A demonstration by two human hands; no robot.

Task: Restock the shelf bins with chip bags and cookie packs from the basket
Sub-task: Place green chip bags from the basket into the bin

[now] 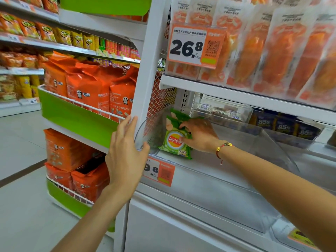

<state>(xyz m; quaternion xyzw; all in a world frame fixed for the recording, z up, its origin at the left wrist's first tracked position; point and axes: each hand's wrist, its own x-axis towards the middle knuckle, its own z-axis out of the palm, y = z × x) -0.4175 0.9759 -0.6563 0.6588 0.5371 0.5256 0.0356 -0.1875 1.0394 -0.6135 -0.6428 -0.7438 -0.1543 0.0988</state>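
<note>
head view:
right hand (199,135): fingers pinch green Lay's chip bag (175,142), inside clear plastic shelf bin (272,142), left end
left hand (125,151): fingers straight, thumb on bin's curved side edge
room: bin floor bare to the right

White shelf (183,160) w/ clear bin (236,135), chip bag (174,144) inside

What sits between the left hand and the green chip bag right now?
In the head view, only the clear bin's curved side wall. The left hand rests on its outer edge, and the right hand holds the green chip bag just inside.
</note>
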